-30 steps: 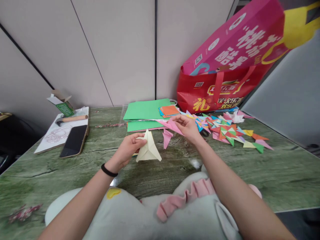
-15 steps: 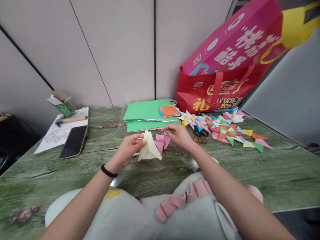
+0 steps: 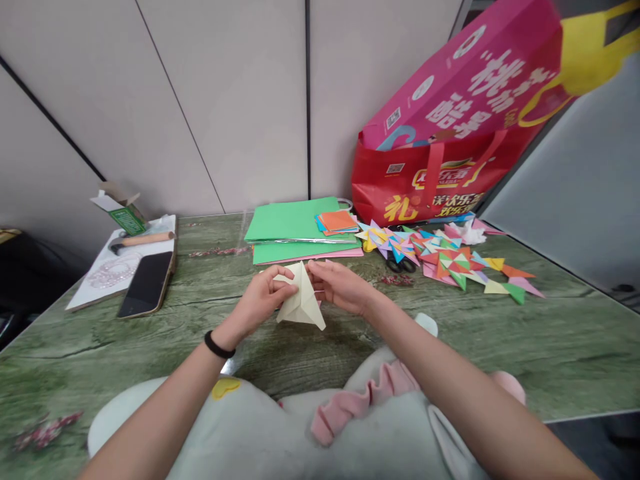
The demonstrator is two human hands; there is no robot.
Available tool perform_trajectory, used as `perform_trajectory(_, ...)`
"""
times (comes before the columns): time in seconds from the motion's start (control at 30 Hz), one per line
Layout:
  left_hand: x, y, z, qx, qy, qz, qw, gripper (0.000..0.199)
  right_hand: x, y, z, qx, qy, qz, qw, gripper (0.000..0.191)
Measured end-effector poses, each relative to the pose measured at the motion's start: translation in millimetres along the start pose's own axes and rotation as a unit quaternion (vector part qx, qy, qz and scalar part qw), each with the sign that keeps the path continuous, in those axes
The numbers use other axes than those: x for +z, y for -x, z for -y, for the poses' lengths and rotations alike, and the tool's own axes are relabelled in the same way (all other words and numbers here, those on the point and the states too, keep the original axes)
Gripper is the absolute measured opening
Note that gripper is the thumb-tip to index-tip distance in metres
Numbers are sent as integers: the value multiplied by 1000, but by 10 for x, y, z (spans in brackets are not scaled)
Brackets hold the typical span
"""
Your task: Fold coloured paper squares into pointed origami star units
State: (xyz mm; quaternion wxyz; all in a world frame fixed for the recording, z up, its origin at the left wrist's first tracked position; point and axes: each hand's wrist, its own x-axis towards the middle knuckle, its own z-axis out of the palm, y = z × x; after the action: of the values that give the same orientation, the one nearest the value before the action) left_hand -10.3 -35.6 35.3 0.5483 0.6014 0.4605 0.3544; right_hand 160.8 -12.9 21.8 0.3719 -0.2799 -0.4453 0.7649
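A cream folded paper piece [image 3: 301,308] is held above the table, its pointed tip upward and its lower corners spread. My left hand [image 3: 265,293] is closed on its left side, with the thumb on the front. My right hand [image 3: 343,285] is at the upper right edge, thumb and fingers closed around the paper near the tip. The pink folded paper behind it is almost wholly hidden; a small pink bit shows beside my right fingers.
Green paper sheets [image 3: 293,223] and small coloured squares [image 3: 338,221] lie ahead. Folded paper pieces [image 3: 457,263] and scissors [image 3: 400,265] are to the right, before a red bag [image 3: 390,177]. A phone [image 3: 146,285], hammer [image 3: 145,240] and small box [image 3: 125,213] are left.
My right hand has moved left and down from the pink paper to the cream piece's edge. The pink paper has gone from view behind the cream piece and my fingers.
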Motion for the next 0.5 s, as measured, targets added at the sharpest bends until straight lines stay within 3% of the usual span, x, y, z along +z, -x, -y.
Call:
perform_trajectory(0.3,21,-10,-8,8,-17,-4,1000,33,-17,14,-16,7,-17,12,1000,38)
perform_trajectory(0.5,26,-20,-1,36,-99,-53,993,28,-13,-9,-11,1,29,-106,994,42)
